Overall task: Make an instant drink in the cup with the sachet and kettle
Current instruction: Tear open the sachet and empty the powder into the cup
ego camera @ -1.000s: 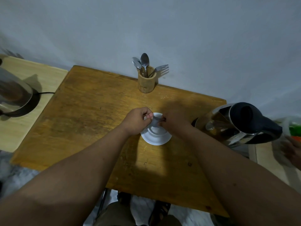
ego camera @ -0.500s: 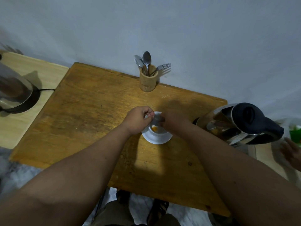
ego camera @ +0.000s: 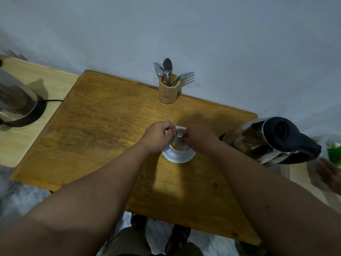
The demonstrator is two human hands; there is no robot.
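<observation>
A white cup (ego camera: 181, 147) stands on a white saucer (ego camera: 177, 157) in the middle of the wooden table (ego camera: 103, 130). Orange powder shows inside the cup. Both my hands hover right over the cup, pinching a small silvery sachet (ego camera: 178, 136) between them: my left hand (ego camera: 159, 137) grips its left end, my right hand (ego camera: 196, 136) its right end. Most of the sachet is hidden by my fingers. A steel kettle (ego camera: 273, 140) with a black lid and handle stands at the table's right edge, apart from my hands.
A wooden holder (ego camera: 168, 90) with spoons and a fork stands at the table's far edge by the wall. A second steel kettle (ego camera: 16, 100) sits on a base on the pale table at left. Another person's hand (ego camera: 330, 174) and a green packet (ego camera: 334, 152) are at right.
The sachet has been pulled lower over the cup and orange powder now shows inside it. My hands have stayed together over the cup.
</observation>
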